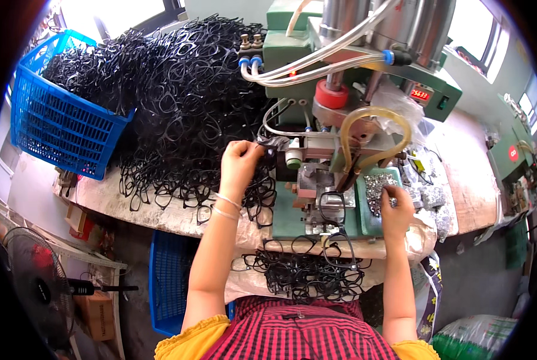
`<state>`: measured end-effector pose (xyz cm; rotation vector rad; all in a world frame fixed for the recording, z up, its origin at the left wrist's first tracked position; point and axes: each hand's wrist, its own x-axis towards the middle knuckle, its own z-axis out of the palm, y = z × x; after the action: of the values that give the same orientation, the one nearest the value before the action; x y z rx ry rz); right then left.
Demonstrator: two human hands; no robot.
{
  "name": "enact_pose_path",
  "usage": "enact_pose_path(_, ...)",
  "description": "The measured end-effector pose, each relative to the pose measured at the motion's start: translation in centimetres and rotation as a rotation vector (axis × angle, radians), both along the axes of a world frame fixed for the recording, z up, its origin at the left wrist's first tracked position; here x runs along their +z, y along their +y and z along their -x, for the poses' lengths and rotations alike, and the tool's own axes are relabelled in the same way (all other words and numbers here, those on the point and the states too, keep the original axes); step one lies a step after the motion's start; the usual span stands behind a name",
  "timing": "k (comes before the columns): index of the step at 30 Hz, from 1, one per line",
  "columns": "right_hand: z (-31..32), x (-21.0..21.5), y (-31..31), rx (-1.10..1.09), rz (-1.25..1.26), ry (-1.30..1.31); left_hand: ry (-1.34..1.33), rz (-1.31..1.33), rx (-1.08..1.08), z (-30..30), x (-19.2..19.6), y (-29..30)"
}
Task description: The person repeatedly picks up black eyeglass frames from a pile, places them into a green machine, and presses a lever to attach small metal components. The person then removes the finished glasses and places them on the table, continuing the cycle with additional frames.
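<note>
My left hand (pixel 240 161) is closed in a pinch at the right edge of a big heap of black eyeglass frames (pixel 178 90). Its fingertips meet a dark piece beside the machine, too unclear to name. Over the right side of a green tray (pixel 373 227) of small shiny metal parts (pixel 378 187), my right hand (pixel 397 210) has thumb and fingers pressed together; anything between them is too small to see. Between my hands, one black eyeglass frame (pixel 324 211) hangs at the fixture of a green press machine (pixel 280 81).
More black frames (pixel 304 273) lie on the cloth at my lap. A blue basket (pixel 64 114) leans at the heap's left; another blue crate (pixel 166 282) sits below the table. Clear hoses (pixel 316 66) and a yellowish tube (pixel 409 129) loop around the machine. A fan (pixel 37 288) stands lower left.
</note>
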<state>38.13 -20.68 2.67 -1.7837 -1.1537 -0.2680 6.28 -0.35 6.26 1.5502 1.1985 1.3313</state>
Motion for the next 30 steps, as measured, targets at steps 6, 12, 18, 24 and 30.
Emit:
enact_pose_path(6, -0.2, -0.8, -2.4, 0.005, -0.008, 0.111, -0.656, 0.118, 0.173, 9.1, 1.0, 6.3)
enact_pose_path(12, -0.6, 0.0, -0.2, 0.107, -0.029, 0.087, -0.440, -0.253, 0.134, 8.0, 10.1, 0.4)
enact_pose_path(18, 0.8, -0.7, -1.4, 0.050, -0.018, 0.169, -0.029, -0.367, 0.183, 6.7, -1.2, -5.0)
enact_pose_path(24, 2.4, 3.2, -5.4, 0.168, 0.025, 0.332, -0.087, -0.468, 0.205, 3.5, 2.0, -8.6)
enact_pose_path(30, 6.7, 6.6, 2.5, 0.507, -0.130, 0.580, -0.172, -0.364, 0.062, 0.6, 2.6, -8.0)
